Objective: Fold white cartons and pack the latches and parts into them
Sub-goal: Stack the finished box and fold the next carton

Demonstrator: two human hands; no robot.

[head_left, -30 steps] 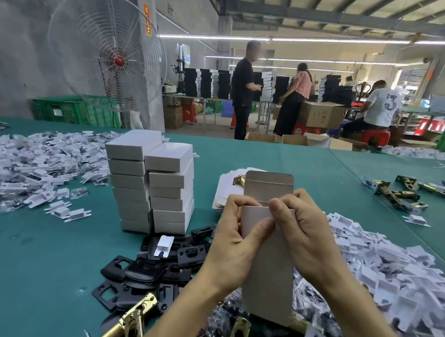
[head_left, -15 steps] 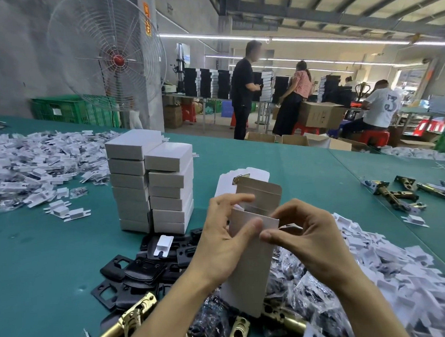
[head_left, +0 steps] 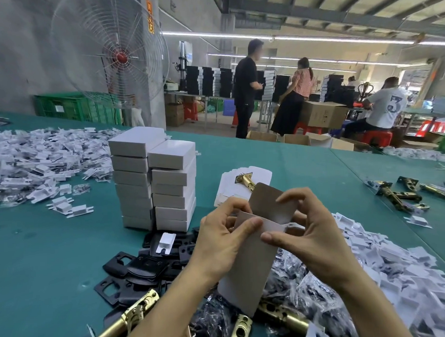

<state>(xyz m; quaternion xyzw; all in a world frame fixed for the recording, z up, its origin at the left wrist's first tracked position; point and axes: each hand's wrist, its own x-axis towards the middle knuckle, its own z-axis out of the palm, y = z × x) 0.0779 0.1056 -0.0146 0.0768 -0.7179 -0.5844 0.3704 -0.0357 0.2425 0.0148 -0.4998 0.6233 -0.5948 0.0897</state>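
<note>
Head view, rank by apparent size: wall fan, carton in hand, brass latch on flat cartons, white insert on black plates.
1. fan
2. carton
3. brass latch and white insert: look alike, so unranked.

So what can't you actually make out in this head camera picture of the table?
All in the head view:
Inside of the carton that the left hand and right hand pinch: hidden by its own front wall.
Flat blanks: partly behind hands and carton, count unclear.
Brass latch: cut off by the bottom edge.
Clear bags: contents too small and dark.
Stacked cartons: closed, contents hidden.
</note>
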